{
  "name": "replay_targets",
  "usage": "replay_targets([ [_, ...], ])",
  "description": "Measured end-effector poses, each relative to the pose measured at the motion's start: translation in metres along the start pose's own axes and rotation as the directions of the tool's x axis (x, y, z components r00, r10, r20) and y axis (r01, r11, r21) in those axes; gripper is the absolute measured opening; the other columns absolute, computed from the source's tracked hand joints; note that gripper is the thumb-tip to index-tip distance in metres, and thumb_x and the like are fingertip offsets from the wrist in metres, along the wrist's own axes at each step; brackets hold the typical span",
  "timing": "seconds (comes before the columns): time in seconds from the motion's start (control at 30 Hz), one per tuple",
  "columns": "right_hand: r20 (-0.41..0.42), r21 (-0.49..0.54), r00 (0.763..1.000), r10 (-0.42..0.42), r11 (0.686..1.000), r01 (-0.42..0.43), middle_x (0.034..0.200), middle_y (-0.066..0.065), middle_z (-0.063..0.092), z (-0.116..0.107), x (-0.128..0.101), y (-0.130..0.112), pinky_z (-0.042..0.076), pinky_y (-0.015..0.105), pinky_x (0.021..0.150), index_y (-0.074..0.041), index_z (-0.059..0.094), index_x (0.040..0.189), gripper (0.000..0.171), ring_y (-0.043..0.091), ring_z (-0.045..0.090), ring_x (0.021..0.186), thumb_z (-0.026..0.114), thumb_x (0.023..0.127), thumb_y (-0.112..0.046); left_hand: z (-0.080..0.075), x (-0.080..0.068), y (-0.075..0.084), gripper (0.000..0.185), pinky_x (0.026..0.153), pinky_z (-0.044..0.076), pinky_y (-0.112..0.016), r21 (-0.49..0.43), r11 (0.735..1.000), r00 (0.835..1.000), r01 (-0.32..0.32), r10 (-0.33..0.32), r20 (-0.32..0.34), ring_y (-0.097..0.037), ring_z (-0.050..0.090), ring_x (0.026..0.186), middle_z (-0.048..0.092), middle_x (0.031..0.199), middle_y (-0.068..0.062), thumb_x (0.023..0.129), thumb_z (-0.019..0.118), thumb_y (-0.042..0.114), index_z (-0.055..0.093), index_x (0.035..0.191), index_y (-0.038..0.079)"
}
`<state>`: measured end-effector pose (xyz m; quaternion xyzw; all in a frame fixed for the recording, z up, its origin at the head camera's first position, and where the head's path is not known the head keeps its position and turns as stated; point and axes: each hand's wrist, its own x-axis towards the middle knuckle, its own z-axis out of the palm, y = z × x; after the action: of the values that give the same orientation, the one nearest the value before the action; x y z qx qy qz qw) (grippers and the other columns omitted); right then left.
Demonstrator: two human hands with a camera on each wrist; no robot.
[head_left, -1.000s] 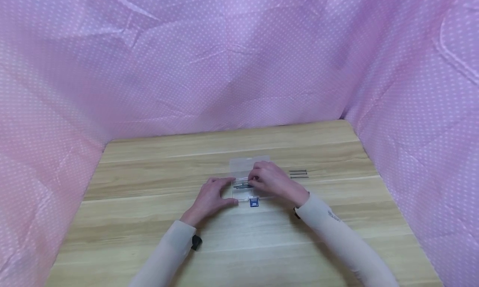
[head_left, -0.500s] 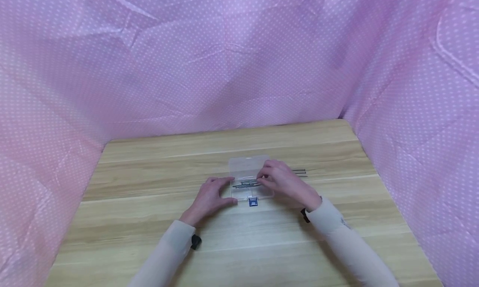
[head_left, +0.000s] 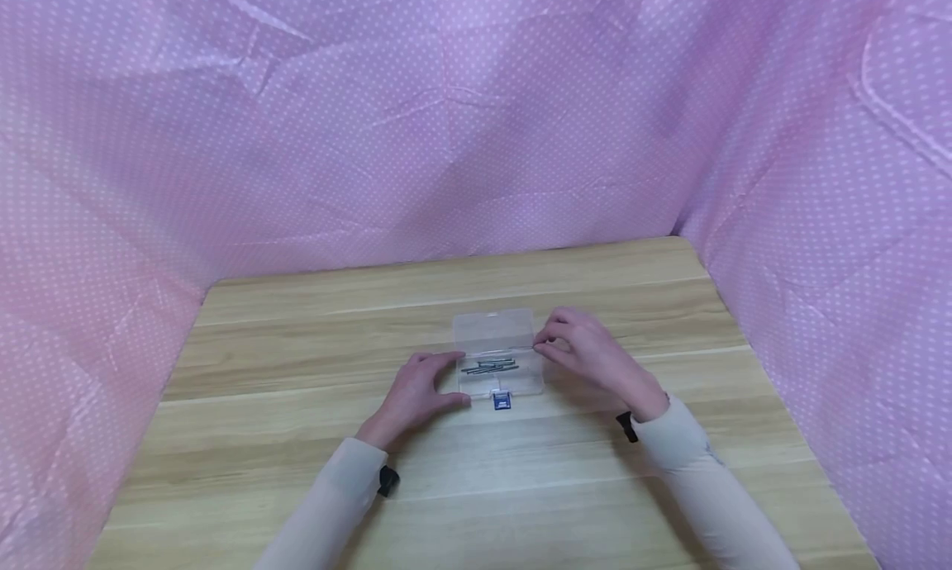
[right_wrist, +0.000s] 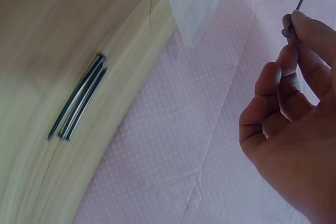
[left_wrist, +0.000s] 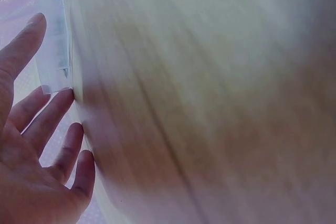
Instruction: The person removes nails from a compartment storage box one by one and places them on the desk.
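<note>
Nail (right_wrist: 301,2) is pinched between the right hand's (head_left: 586,351) fingertips, its point projecting beyond them; its long axis seems to run roughly along the box's hinge. The open box (head_left: 526,382) lies just left of that hand, its lid (head_left: 476,332) folded back. The left hand (head_left: 416,392) is spread, thumb and fingers against the box's left end. Counted: one box, one held nail, three loose nails (right_wrist: 76,94) on the worktop (head_left: 476,504) nearer the right hand; the overlapping boxed nails (head_left: 491,366) cannot be counted surely.

Left hand (head_left: 416,395) spread, right hand (head_left: 587,355) pinching
</note>
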<state>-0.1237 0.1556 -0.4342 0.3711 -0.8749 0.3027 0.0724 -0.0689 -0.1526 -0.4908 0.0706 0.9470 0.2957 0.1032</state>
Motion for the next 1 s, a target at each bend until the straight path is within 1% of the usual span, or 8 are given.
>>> replay_targets([
  [0.2,-0.019,-0.005,0.999,0.039,0.999,-0.039,0.092,-0.001,0.065,-0.009,-0.009,0.007,0.052,0.039,0.077,-0.009,0.079,0.094,0.005,0.019,0.061,0.086,0.081,0.090,-0.010,-0.001,0.000,0.000,0.078,0.113,0.038,-0.053,-0.004,1.000,1.000,-0.003,0.003,0.006,-0.032,0.047,0.134,0.060,0.144,-0.006,0.079,0.089,0.047,0.059,0.147,0.024],
  [0.43,-0.061,-0.035,0.998,0.019,0.999,-0.021,0.092,0.000,0.065,-0.017,-0.016,0.015,0.052,0.040,0.076,-0.009,0.079,0.093,0.005,0.019,0.062,0.086,0.082,0.088,-0.008,-0.003,0.001,0.001,0.077,0.112,0.038,-0.053,-0.011,1.000,1.000,-0.007,0.007,0.005,-0.031,0.048,0.133,0.061,0.143,-0.005,0.079,0.089,0.046,0.060,0.147,0.022],
  [0.67,-0.064,-0.057,0.997,0.034,0.998,-0.037,0.092,-0.001,0.063,-0.023,-0.026,0.024,0.051,0.041,0.078,-0.009,0.078,0.091,0.004,0.020,0.060,0.088,0.081,0.088,-0.008,-0.004,0.000,0.002,0.078,0.113,0.038,-0.054,-0.014,1.000,1.000,-0.008,0.008,0.002,-0.032,0.047,0.134,0.061,0.144,-0.006,0.079,0.089,0.046,0.059,0.147,0.022],
  [1.0,-0.087,-0.091,0.996,0.021,0.995,-0.029,0.092,-0.001,0.063,-0.024,-0.041,0.037,0.052,0.040,0.075,-0.010,0.078,0.090,0.013,0.018,0.060,0.086,0.084,0.083,-0.002,-0.004,-0.001,0.001,0.079,0.114,0.037,-0.053,-0.016,1.000,1.000,-0.002,0.002,0.018,-0.031,0.047,0.135,0.060,0.145,-0.006,0.079,0.088,0.048,0.058,0.148,0.023],
])
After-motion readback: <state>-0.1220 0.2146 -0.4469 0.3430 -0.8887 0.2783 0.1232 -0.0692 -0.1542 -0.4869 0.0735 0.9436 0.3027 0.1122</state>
